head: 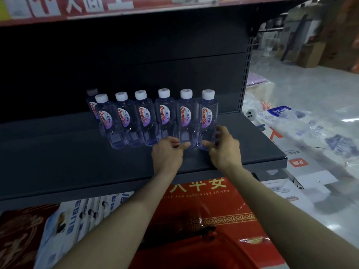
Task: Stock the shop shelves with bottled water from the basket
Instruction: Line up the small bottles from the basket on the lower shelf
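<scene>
Several clear water bottles (143, 117) with white caps and red-lettered labels stand upright in a row on the dark grey shelf (77, 164); one more stands behind the left end. My right hand (223, 148) curls around the base of the rightmost bottle (207, 119), thumb and fingers on it. My left hand (169, 152) rests at the base of the bottle beside it (185, 117), fingertips touching its foot. The red basket (204, 247) sits low in front of me, under my forearms; no bottles show in it.
An upper shelf (136, 8) with a red printed strip hangs overhead. Red packaging and boxed goods (64, 226) lie below the shelf. To the right, plastic-wrapped packs (310, 136) and cartons cover the floor. The left half of the shelf is bare.
</scene>
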A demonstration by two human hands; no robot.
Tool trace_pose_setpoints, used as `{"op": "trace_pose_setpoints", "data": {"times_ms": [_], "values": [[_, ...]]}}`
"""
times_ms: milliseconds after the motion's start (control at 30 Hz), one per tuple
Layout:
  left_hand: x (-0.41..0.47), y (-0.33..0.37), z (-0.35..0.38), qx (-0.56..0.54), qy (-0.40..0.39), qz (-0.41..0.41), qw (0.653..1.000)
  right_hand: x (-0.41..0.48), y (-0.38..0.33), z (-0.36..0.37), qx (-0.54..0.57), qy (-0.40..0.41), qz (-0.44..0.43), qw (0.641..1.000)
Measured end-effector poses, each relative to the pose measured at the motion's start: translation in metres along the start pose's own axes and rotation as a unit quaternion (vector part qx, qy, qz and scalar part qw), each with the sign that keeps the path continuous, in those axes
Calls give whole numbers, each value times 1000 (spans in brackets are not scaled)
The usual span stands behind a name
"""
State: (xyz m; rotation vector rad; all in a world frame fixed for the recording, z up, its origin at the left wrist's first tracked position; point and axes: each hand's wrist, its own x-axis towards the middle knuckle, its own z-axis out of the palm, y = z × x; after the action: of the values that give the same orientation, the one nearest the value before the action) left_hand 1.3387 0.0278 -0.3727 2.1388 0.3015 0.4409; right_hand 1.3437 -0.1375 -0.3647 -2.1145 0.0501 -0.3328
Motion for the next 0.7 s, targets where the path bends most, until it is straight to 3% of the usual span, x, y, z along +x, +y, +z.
{"op": "trace_pose_setpoints", "data": {"times_ms": [267, 533, 700], "values": [[9, 1, 11, 47, 39, -49, 997, 16, 1, 14, -167, 8, 12, 986], [6, 5, 13, 86, 48, -45, 994, 20, 11, 18, -195, -7, 0, 981], [7, 7, 10, 105, 34, -41, 993, 17, 11, 19, -143, 32, 14, 989]]}}
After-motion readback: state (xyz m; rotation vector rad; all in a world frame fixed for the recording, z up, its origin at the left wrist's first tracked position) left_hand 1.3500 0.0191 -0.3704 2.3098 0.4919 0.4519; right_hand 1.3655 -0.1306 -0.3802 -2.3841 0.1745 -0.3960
